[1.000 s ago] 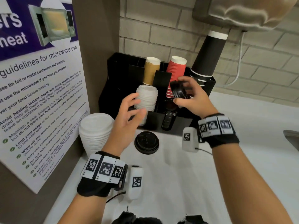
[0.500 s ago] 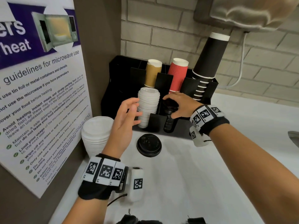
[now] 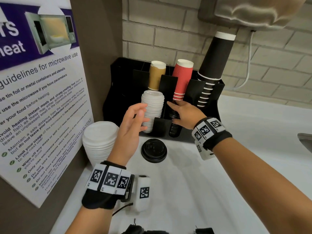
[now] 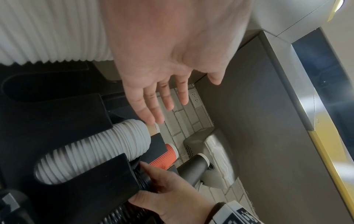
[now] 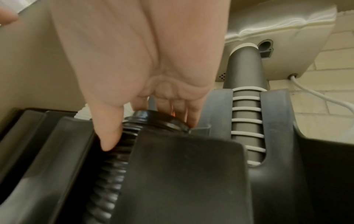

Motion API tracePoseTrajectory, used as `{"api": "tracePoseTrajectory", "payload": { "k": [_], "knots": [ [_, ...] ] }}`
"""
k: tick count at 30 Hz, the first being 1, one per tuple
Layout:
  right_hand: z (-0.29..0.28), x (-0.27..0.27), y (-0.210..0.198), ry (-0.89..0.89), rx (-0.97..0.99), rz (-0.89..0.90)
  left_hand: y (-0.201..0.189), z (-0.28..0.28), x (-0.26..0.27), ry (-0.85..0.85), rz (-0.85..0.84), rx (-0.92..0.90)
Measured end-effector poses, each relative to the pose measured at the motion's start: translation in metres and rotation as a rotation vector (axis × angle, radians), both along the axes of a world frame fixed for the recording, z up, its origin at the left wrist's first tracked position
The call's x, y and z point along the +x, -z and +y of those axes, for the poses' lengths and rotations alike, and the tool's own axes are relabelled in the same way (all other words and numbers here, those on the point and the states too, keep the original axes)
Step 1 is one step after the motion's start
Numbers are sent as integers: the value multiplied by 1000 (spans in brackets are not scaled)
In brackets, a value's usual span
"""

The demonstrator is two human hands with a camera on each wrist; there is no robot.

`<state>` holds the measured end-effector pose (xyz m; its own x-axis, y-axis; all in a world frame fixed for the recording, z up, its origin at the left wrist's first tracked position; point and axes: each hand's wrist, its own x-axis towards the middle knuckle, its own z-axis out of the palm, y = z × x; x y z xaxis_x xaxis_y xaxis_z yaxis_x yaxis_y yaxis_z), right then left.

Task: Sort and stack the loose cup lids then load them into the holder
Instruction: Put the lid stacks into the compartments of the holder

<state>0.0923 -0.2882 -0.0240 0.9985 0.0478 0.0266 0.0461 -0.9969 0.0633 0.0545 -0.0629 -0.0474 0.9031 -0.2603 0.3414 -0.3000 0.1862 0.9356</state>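
A black holder (image 3: 118, 92) stands against the brick wall. A white lid stack (image 3: 152, 105) fills one front slot and a black lid stack (image 3: 174, 129) sits in the slot to its right. My right hand (image 3: 172, 112) rests on top of the black stack (image 5: 114, 151) with straight fingers on the top lid and the thumb down its side. My left hand (image 3: 140, 115) hovers open beside the white stack (image 4: 99, 154), holding nothing. One loose black lid (image 3: 154, 150) lies on the counter before the holder. A loose white lid stack (image 3: 99, 141) stands at the left.
Brown cups (image 3: 157, 75), red cups (image 3: 182, 78) and tall black cups (image 3: 214, 65) fill the holder's back slots. A microwave poster panel (image 3: 38, 98) walls the left side. A dispenser (image 3: 253, 12) hangs above right; a sink edge (image 3: 305, 141) shows far right.
My right hand carried black lids down from in front of the red cups into the holder slot, and its fingers have straightened over the stack. My left hand has stayed open near the white stack.
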Motion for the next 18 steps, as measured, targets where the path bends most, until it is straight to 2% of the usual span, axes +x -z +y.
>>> {"api": "tracePoseTrajectory", "payload": {
  "k": [4, 7, 9, 14, 18],
  "knots": [
    [-1, -1, -3, 53, 49, -57, 1, -1, -1, 9, 3, 5],
    [-2, 3, -9, 23, 231, 22, 1, -1, -1, 6, -1, 5],
    [-1, 5, -13, 19, 265, 62, 1, -1, -1, 0, -3, 2],
    [-4, 3, -14, 49, 178, 130, 3, 2, 1, -3, -6, 5],
    [-2, -7, -6, 73, -28, -22, 3, 2, 3, -8, -4, 1]
  ]
}}
